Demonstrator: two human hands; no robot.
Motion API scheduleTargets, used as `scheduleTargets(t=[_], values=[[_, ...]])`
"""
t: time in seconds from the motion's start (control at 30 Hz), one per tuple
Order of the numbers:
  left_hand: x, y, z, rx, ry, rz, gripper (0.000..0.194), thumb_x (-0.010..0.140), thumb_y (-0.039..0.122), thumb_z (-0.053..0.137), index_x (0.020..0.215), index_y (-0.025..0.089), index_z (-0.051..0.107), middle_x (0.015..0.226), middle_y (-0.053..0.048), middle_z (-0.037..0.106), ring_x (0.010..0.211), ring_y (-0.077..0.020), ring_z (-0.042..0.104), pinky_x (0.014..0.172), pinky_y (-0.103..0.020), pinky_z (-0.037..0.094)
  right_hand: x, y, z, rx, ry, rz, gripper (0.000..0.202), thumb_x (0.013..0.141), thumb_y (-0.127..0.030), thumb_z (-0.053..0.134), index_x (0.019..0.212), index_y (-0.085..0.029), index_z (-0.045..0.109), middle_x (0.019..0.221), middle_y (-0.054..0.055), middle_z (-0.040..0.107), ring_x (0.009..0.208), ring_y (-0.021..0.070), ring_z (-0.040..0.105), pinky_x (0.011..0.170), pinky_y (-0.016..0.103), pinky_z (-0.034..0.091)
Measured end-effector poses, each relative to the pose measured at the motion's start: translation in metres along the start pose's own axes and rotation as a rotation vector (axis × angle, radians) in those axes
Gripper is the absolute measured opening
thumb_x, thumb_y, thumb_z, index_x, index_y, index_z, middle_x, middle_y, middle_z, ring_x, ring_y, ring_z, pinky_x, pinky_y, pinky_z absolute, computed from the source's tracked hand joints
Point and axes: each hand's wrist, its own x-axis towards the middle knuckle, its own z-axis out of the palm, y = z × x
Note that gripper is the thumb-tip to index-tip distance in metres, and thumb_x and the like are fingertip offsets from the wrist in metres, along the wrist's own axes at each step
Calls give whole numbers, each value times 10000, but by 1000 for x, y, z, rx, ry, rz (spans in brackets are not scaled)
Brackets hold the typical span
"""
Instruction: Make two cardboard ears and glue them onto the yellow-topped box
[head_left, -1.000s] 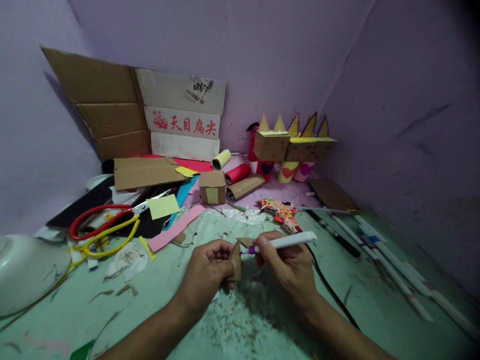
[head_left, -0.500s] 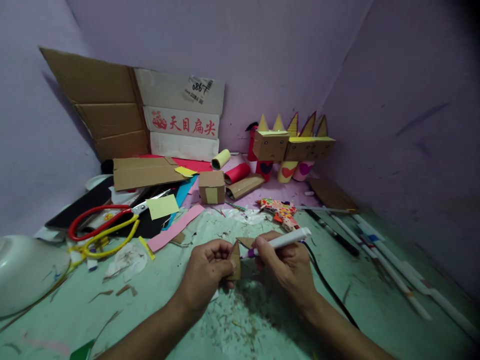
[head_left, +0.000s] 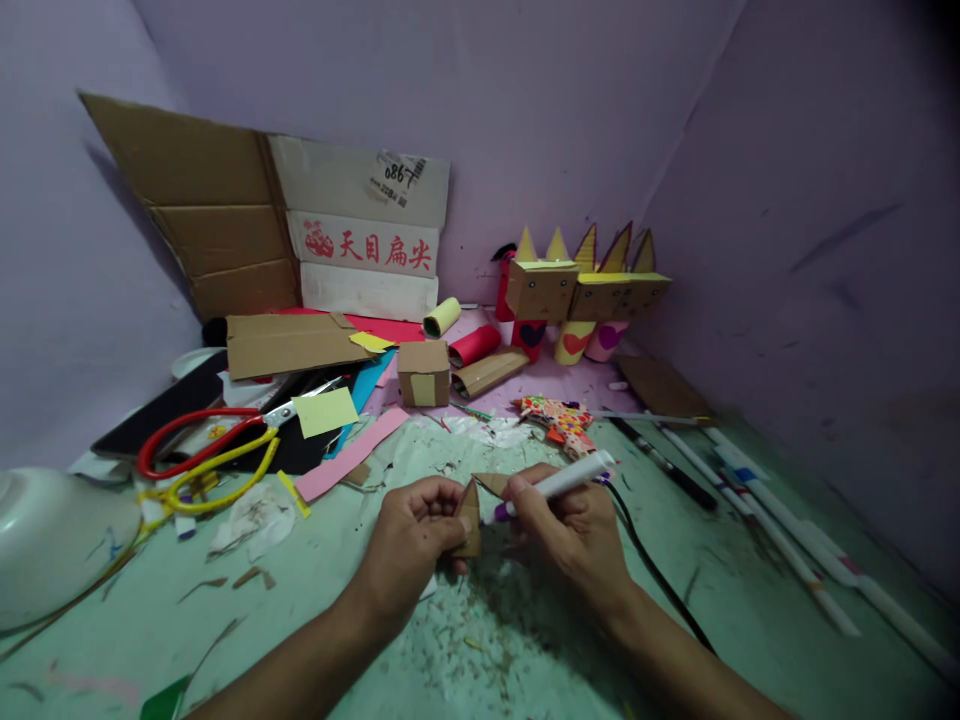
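Near the middle of the green table [head_left: 300,620], my left hand [head_left: 421,530] pinches a small pointed piece of brown cardboard [head_left: 470,520], its tip upward. My right hand [head_left: 574,530] holds a white marker [head_left: 574,475] with a purple tip end, which points left at the cardboard's right edge. Whether the tip touches the edge I cannot tell. A second brown cardboard piece [head_left: 491,484] shows just behind, beside the fingers of my right hand. Small brown scraps lie on the table below both hands.
Scissors [head_left: 202,460], a pink strip [head_left: 352,455] and a white bowl [head_left: 60,545] lie left. A cardboard box [head_left: 424,374] and paper tubes [head_left: 476,346] stand behind. A patterned glue gun [head_left: 559,420], its black cable and a knife [head_left: 667,465] are at right, before cardboard figures [head_left: 544,292].
The back end of the marker has shifted slightly left and down in my right hand. My left hand keeps its hold on the cardboard, nearly unmoved.
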Motion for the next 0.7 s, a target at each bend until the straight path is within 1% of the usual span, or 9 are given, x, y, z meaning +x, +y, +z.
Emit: scheduleTargets(t=[0.17,0.3,0.4,0.47,0.6,0.7], values=[[0,-2,-2,2,-10,-9,122,527,148,619,647,124,617,522,24,536,434,-81,451,369,-198,409,3,-3,0,-2,70,-50,254,803,-316,521,632,-146,600,468,0,555,425,112,510,419,210,410],[0,-2,-2,-18,-6,3,99,527,134,601,625,122,608,509,30,522,419,-76,439,366,-200,404,2,-2,1,-18,14,-13,276,800,-330,517,608,-144,586,426,-12,512,371,99,458,356,197,356],[1,-1,-1,-39,-4,4,93,532,148,601,620,122,607,509,27,519,420,-79,440,368,-205,403,0,-1,1,-26,-28,-17,289,797,-333,517,589,-144,584,425,-9,513,361,98,461,341,195,352],[1,-1,-1,-43,6,-7,97,531,160,608,621,123,606,513,24,522,425,-82,444,367,-205,400,0,-1,1,-15,-31,-18,284,800,-329,517,595,-145,588,429,-9,517,364,100,469,341,195,359],[1,-1,-1,-23,13,-11,92,538,166,607,619,125,598,513,20,533,429,-84,446,369,-203,397,2,-1,-1,10,33,-10,279,809,-337,511,625,-146,598,432,-6,528,376,106,483,366,205,387],[0,-1,-1,-19,16,-13,95,537,170,607,620,125,594,510,20,536,434,-87,450,370,-206,406,3,-2,-1,-15,62,-39,268,803,-334,515,634,-145,604,451,4,549,410,117,511,407,216,412]])
